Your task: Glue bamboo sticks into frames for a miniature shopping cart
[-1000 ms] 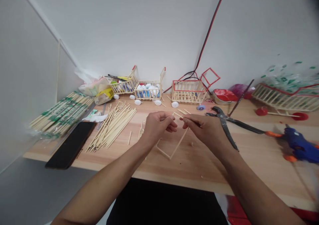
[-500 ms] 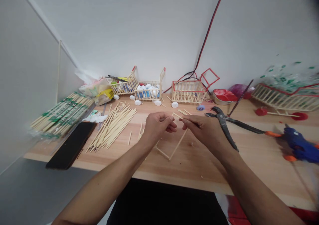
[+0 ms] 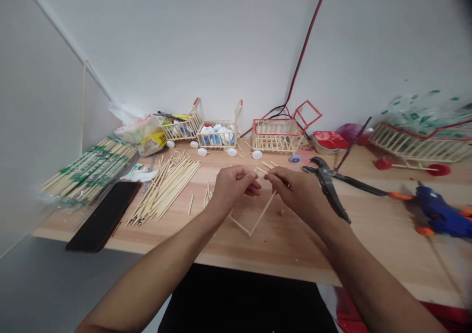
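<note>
Little has moved since the earlier frame. The right hand [image 3: 292, 188] pinches a stick [image 3: 261, 171], its long axis running toward the left hand [image 3: 234, 183], whose grip I cannot tell.

The premises present as a small craft workstation; whether within a home or a workshop cannot be established. A wood-grain surface [image 3: 295, 254] stands against a plain pale wall [image 3: 221, 43]. Materials noted: loose wooden sticks [image 3: 169, 188] and plastic-wrapped chopstick packs [image 3: 90, 170]. Equipment noted: pliers [image 3: 327, 179] and a blue glue gun [image 3: 437, 212]. Miniature stick-built shopping carts [image 3: 273, 150], some red-trimmed, line the rear, and an open stick frame [image 3: 262, 213] occupies the middle, consistent with model-making.
</note>
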The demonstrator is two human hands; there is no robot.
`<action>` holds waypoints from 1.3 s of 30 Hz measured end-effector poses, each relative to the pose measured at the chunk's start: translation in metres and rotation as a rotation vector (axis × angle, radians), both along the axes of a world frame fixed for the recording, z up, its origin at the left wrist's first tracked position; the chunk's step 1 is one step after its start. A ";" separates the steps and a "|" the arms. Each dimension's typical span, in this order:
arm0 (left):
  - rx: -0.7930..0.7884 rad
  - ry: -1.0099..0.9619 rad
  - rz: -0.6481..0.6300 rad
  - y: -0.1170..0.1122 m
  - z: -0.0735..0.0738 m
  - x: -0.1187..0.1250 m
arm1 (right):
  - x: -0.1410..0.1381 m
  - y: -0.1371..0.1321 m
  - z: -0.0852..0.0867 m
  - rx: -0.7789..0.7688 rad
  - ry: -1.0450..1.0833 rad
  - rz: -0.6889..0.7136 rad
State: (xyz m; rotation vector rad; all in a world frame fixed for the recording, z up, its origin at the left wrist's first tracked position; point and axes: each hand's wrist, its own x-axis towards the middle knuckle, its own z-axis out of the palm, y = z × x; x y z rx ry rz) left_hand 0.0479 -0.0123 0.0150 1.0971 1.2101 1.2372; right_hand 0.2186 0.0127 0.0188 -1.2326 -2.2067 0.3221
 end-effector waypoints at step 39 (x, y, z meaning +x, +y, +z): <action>-0.069 0.007 -0.024 0.001 0.005 -0.002 | 0.002 0.003 -0.005 0.050 -0.074 0.135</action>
